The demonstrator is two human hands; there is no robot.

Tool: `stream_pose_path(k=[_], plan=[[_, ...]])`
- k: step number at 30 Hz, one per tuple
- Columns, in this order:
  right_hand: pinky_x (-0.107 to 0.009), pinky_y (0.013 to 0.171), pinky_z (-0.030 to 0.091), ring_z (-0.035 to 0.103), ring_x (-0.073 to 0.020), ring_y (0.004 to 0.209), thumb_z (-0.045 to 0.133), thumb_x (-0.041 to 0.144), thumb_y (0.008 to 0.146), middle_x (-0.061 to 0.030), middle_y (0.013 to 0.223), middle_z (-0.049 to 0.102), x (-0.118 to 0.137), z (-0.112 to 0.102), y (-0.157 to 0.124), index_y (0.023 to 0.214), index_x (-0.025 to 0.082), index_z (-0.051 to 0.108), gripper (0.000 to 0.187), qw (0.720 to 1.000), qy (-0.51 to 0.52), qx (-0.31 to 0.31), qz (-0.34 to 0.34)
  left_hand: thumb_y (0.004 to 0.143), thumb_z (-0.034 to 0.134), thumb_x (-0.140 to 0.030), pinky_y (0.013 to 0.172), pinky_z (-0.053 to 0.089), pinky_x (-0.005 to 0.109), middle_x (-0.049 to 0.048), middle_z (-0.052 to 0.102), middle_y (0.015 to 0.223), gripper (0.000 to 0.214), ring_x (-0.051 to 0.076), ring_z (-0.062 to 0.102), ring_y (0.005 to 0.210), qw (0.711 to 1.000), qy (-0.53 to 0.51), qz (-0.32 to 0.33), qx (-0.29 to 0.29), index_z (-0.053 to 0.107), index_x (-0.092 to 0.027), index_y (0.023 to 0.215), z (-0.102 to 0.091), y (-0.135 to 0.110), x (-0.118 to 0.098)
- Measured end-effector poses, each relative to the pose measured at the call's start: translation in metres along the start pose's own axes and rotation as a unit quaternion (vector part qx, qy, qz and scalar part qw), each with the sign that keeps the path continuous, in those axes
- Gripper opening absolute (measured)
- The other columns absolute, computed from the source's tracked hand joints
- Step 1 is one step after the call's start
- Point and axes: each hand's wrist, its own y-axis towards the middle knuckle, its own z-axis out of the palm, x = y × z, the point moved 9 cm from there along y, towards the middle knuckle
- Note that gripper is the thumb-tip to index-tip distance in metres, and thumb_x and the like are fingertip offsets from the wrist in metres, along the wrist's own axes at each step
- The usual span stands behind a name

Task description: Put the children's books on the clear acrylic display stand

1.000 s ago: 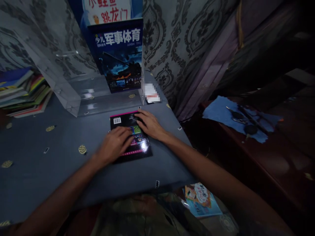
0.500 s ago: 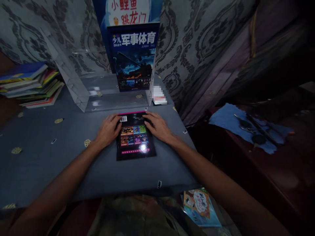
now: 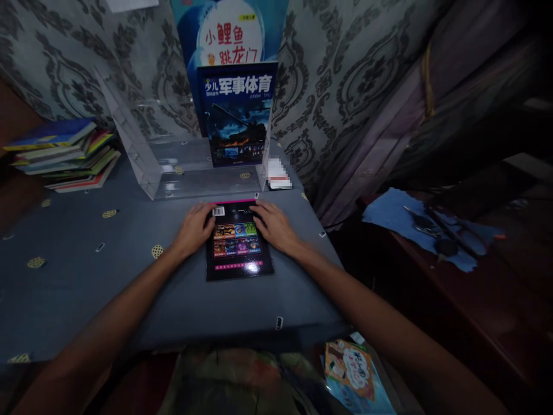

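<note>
A thin black book [image 3: 239,256] lies back cover up on the table, showing a barcode, several small coloured pictures and a pink strip. My left hand [image 3: 196,227] rests at its upper left, fingers stretched out and touching the edge beside the barcode. At the upper right corner, my right hand [image 3: 276,227] lies with fingers spread on the cover and its thumb along the side. Neither hand is wrapped round the book. Beyond them, a blue book with a tank picture [image 3: 239,124] stands upright in a clear plastic rack [image 3: 149,164].
Behind the tank book rises a larger blue book [image 3: 235,37]. A stack of books [image 3: 64,153] sits at the left. By the rack's right side is a white, blurred item [image 3: 279,176]. Right of the table, a blue cloth [image 3: 393,216] holds glasses. Another book [image 3: 356,372] lies below the table edge.
The camera view has tilted slightly upward, showing more of the rear book. Both hands stay beside the black book, which hardly moves.
</note>
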Motion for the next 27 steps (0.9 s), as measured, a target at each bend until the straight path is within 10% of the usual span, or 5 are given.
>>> stream_pose_path(k=[6,12,16,27], plan=[[-0.054,0.108,0.046,0.054,-0.0319,0.128,0.044,0.021,0.1,-0.0161,0.138,0.06,0.006,0.0,0.0,0.136,0.016,0.062,0.04,0.999,-0.041,-0.002,0.007,0.085,0.059,-0.029,0.111,0.045,0.047,0.0099,0.07,0.126,0.041,0.026,0.062,0.122,0.96,-0.264,-0.09,-0.04,0.064,-0.018,0.124,-0.005,0.002,0.018],[-0.054,0.107,0.046,0.052,-0.0326,0.13,0.043,0.019,0.101,-0.0194,0.141,0.057,0.007,0.001,0.0,0.139,0.013,0.059,0.042,0.998,-0.051,0.014,0.02,0.072,0.069,-0.014,0.095,0.055,0.034,0.0096,0.068,0.127,0.059,0.021,0.069,0.111,0.817,-0.499,-0.264,-0.118,0.054,-0.022,0.129,0.012,-0.012,0.039],[-0.053,0.108,0.046,0.054,-0.0307,0.128,0.044,0.019,0.101,-0.0175,0.14,0.058,0.008,-0.002,-0.001,0.138,0.015,0.06,0.04,0.999,-0.042,0.003,0.02,0.071,0.07,-0.007,0.081,0.059,0.026,0.0063,0.075,0.097,0.04,0.016,0.073,0.086,0.749,-0.583,-0.309,-0.067,0.062,-0.014,0.109,0.025,-0.014,0.024],[-0.052,0.109,0.046,0.054,-0.0289,0.129,0.046,0.019,0.098,-0.0163,0.14,0.059,0.005,-0.01,-0.002,0.141,0.017,0.054,0.044,1.0,0.015,0.003,0.026,0.066,0.081,-0.01,0.069,0.061,0.028,0.0037,0.076,0.091,0.053,0.019,0.074,0.075,0.731,-0.608,-0.308,0.031,0.061,-0.017,0.116,0.03,-0.016,0.01]])
